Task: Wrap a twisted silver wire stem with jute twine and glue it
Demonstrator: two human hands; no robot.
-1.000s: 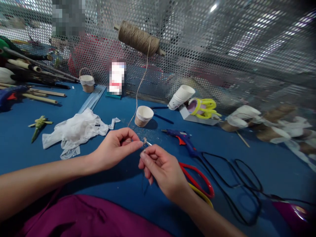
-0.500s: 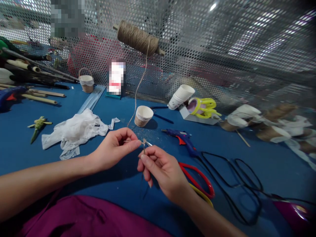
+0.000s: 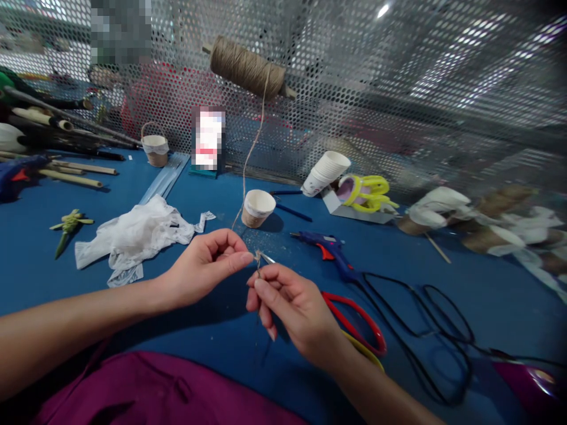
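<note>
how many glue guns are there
2: one glue gun lies beyond and right of the right hand; the second glue gun is at the left edge, partly cut off. Others may be hidden.

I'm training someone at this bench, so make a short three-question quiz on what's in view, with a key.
1. Multiple choice: what colour is the trigger of the pistol-shaped blue glue gun nearest the right hand? A) yellow B) red C) green
2. True or false: the brown cup with white lace trim at centre stands upright.
3. Fill in: a thin beige strand of ____ runs from the cylindrical brown spool toward the left hand.

Key: 1. B; 2. True; 3. twine.
</note>
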